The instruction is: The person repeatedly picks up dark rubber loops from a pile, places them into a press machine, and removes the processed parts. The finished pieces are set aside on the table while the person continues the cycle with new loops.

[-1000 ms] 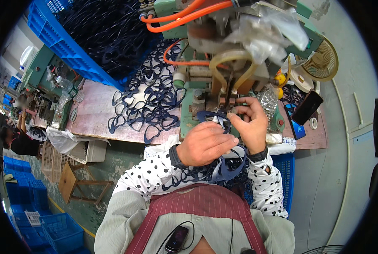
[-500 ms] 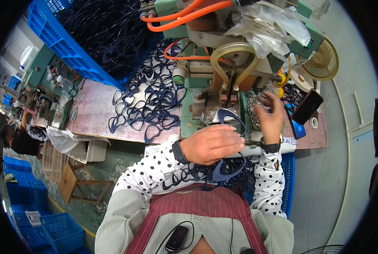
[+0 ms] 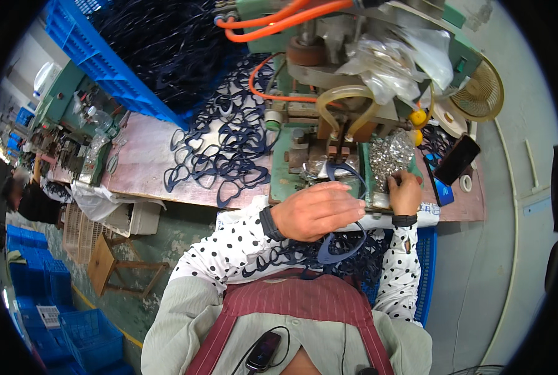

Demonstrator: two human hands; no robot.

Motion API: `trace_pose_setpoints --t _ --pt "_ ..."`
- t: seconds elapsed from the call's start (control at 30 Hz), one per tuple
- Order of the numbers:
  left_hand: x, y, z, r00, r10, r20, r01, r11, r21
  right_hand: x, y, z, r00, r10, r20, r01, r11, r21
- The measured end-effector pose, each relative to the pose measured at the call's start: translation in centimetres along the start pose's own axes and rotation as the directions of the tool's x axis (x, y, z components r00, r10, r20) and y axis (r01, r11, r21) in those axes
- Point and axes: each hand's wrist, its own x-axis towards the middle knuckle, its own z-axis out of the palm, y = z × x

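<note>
My left hand is closed on a dark blue looped strap. The strap's upper end rises under the press head, while its wide lower loop hangs below my fingers. My thumb is hidden. At the near end of a tray of small shiny metal pieces, my right hand has its fingers bent and pinched together. What sits between those fingertips is too small to make out. The green press stands just beyond both hands.
Left of the press, many dark blue straps lie on the table. A blue crate heaped with dark straps stands behind. To the right are a phone, a tape roll and a fan. More straps rest at my lap.
My right hand has drawn nearer to me at the metal pieces, and its spread fingers have closed. My left hand keeps its hold on the strap. The view has shifted slightly.
</note>
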Motion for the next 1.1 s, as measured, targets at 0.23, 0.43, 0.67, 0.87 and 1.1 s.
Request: trace_pose_setpoints --t 0.23,0.43,0.67,0.87,1.1 --pt "-2.4 1.3 -0.2 0.993 -0.089 -0.08 0.109 0.946 0.304 0.2 1.2 0.0 0.991 0.124 -0.056 -0.098 0.936 0.337" --pt "-11.8 -3.9 -4.0 0.843 -0.371 -0.389 0.535 0.648 0.542 -0.2 0.9 0.1 0.977 0.183 -0.106 -0.132 0.92 0.369" --pt "-18.3 -9.4 -8.4 0.461 -0.743 -0.485 0.673 -0.063 0.737 -0.3 0.3 0.1 0.973 0.164 -0.162 -0.105 0.941 0.321" --pt "-18.4 -11.1 -8.8 0.496 -0.753 -0.432 0.622 -0.039 0.782 -0.5 0.6 0.4 0.973 0.144 -0.182 -0.103 0.971 0.217" --pt "-14.0 -9.5 -13.9 0.742 -0.345 -0.575 0.604 -0.028 0.797 0.2 -2.4 -1.0 0.962 -0.033 -0.272 0.102 0.964 0.244"
